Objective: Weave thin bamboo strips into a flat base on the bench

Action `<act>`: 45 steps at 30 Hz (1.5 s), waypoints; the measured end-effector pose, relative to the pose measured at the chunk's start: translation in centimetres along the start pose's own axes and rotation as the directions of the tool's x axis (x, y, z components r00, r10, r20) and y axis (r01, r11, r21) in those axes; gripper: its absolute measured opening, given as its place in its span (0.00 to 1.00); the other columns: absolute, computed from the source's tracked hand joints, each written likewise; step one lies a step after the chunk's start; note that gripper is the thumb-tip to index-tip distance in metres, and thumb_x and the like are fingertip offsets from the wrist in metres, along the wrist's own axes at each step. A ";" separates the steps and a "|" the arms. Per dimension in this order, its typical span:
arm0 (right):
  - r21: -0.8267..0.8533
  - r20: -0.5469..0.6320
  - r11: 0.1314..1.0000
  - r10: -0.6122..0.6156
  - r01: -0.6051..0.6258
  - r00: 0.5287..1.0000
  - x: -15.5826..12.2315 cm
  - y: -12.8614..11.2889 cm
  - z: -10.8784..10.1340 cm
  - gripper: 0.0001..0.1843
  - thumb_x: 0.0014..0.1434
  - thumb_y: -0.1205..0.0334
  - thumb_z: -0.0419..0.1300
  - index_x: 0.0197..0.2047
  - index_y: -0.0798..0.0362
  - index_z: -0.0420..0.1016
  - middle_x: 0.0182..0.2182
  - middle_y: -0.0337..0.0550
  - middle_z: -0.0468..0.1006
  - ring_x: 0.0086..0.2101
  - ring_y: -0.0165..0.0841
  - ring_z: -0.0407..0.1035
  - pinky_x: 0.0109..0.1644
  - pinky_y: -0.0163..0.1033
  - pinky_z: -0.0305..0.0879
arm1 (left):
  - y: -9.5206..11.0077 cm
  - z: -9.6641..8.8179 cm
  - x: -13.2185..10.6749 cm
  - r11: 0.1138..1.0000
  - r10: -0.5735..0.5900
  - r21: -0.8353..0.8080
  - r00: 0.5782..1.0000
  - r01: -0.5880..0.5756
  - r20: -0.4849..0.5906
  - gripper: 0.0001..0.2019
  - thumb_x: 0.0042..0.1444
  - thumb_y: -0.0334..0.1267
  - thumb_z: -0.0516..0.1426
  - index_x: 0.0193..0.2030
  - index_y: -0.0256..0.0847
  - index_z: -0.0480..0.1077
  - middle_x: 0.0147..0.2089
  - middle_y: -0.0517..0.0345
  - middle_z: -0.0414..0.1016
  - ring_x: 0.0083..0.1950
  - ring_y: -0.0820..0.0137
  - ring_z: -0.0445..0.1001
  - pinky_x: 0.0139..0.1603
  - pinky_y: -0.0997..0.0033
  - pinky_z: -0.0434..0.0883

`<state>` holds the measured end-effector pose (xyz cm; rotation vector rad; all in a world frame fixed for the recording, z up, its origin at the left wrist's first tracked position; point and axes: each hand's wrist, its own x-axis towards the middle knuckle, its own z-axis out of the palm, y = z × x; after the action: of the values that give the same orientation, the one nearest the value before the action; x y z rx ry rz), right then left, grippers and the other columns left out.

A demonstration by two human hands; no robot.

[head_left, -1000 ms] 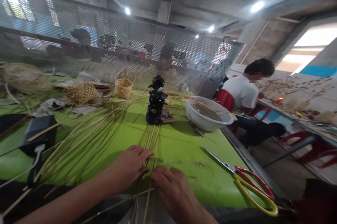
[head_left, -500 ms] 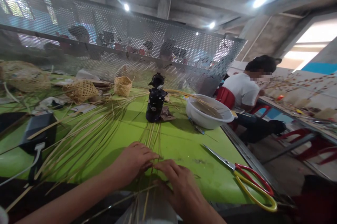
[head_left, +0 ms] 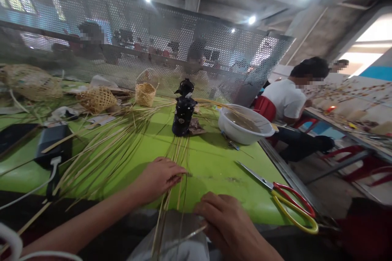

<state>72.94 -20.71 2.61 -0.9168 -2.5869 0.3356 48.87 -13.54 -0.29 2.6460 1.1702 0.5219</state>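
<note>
Thin bamboo strips (head_left: 183, 150) run lengthwise from under a black bottle (head_left: 183, 119) toward me and hang over the table's near edge. My left hand (head_left: 162, 177) lies across them near that edge, thumb and fingers closed on one or more strips; exactly which ones is hidden. Lower and to the right, my right hand (head_left: 225, 214) is curled, apart from the left. It grips a thin strip whose pale length (head_left: 194, 233) shows slanting out beside its fingers above my lap.
Scissors (head_left: 269, 185) with red and yellow handles lie at right. Behind them stands a white basin (head_left: 225, 124) of water with strips in it. Left are loose strips (head_left: 101, 159), a black power bank (head_left: 55, 144) with a cable and small woven baskets (head_left: 145, 94). A person (head_left: 284, 97) sits at right.
My right hand has moved away from my left, down and to the right, drawing a strip with it. The left hand stays over the strips. The camera view has shifted slightly.
</note>
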 end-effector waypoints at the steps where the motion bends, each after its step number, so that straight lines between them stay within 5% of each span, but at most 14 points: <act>1: -0.037 0.020 0.999 -0.012 0.013 1.000 0.2 -0.4 0.0 0.05 0.63 0.68 0.53 0.39 0.48 0.68 0.33 0.38 0.76 0.30 0.33 0.69 0.33 0.38 0.57 | 0.0 0.0 0.0 1.000 0.000 -0.003 1.000 0.000 -0.002 0.14 0.68 0.40 0.51 0.56 0.51 0.73 0.48 0.59 0.81 0.49 0.66 0.76 0.52 0.63 0.66; 4: -0.134 0.033 0.991 -0.009 0.014 0.999 0.8 -0.6 0.5 0.05 0.62 0.68 0.55 0.35 0.49 0.66 0.31 0.36 0.74 0.27 0.32 0.66 0.30 0.39 0.53 | -0.1 0.1 0.1 1.000 -0.003 -0.001 1.000 0.003 -0.008 0.14 0.68 0.40 0.51 0.56 0.51 0.73 0.47 0.59 0.81 0.48 0.66 0.76 0.52 0.64 0.67; 16: -0.368 -0.162 0.840 0.364 -0.398 0.917 4.5 3.2 4.2 0.07 0.67 0.65 0.52 0.38 0.51 0.69 0.33 0.41 0.73 0.27 0.32 0.68 0.28 0.39 0.50 | -1.1 1.3 -0.4 0.998 -0.016 -0.064 0.996 0.010 -0.093 0.16 0.66 0.43 0.53 0.56 0.47 0.73 0.52 0.55 0.80 0.53 0.63 0.75 0.56 0.61 0.69; 21: -0.394 -0.014 0.853 0.366 -0.341 0.931 5.0 2.7 4.5 0.08 0.61 0.65 0.57 0.45 0.50 0.68 0.41 0.43 0.73 0.31 0.35 0.70 0.30 0.39 0.57 | -1.3 1.2 -0.2 0.984 -0.088 -0.162 0.989 0.068 -0.116 0.19 0.67 0.47 0.48 0.56 0.47 0.74 0.52 0.54 0.80 0.52 0.64 0.76 0.55 0.64 0.71; 26: -0.198 0.032 0.938 0.296 -0.284 0.955 4.6 2.7 2.7 0.15 0.62 0.53 0.60 0.51 0.50 0.70 0.45 0.45 0.73 0.43 0.40 0.69 0.45 0.43 0.64 | -1.8 1.8 -0.4 0.970 -0.079 -0.238 0.991 0.051 -0.111 0.18 0.69 0.45 0.47 0.56 0.50 0.74 0.54 0.59 0.79 0.54 0.67 0.74 0.58 0.66 0.69; 29: -0.101 -0.052 0.959 0.261 -0.265 0.964 5.3 5.0 0.6 0.17 0.65 0.53 0.58 0.55 0.47 0.70 0.50 0.43 0.73 0.48 0.38 0.68 0.52 0.43 0.63 | -2.1 2.5 -0.8 0.973 -0.094 -0.222 0.985 0.061 -0.142 0.18 0.69 0.45 0.47 0.56 0.50 0.74 0.54 0.59 0.78 0.54 0.67 0.73 0.57 0.65 0.70; 34: -0.339 -0.198 0.864 0.321 -0.372 0.926 9.7 12.1 -1.6 0.20 0.65 0.65 0.55 0.60 0.50 0.69 0.54 0.48 0.72 0.53 0.39 0.66 0.58 0.44 0.60 | -2.2 3.0 -1.1 0.984 -0.054 -0.174 0.987 0.028 -0.150 0.16 0.69 0.41 0.48 0.57 0.55 0.73 0.51 0.60 0.78 0.52 0.66 0.73 0.56 0.63 0.70; 38: -0.564 -0.160 0.734 0.353 -0.378 0.922 13.5 16.2 -0.7 0.23 0.63 0.69 0.54 0.61 0.49 0.68 0.55 0.50 0.71 0.50 0.41 0.68 0.53 0.43 0.64 | -1.8 2.6 -1.1 0.988 -0.018 -0.154 0.989 -0.005 -0.146 0.18 0.69 0.38 0.48 0.60 0.56 0.70 0.51 0.60 0.77 0.51 0.69 0.72 0.55 0.66 0.69; 45: -0.616 -0.088 0.727 0.319 -0.303 0.944 15.6 18.7 0.5 0.16 0.65 0.70 0.50 0.51 0.53 0.74 0.47 0.53 0.76 0.45 0.40 0.71 0.50 0.42 0.64 | -0.7 1.2 -1.1 0.982 -0.041 -0.186 0.993 0.019 -0.112 0.17 0.69 0.38 0.49 0.59 0.59 0.70 0.49 0.62 0.77 0.49 0.70 0.72 0.52 0.70 0.69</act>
<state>71.92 3.45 -0.04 -1.5870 -2.5831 -0.4808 48.22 -13.91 -1.89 2.4664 1.1312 0.7485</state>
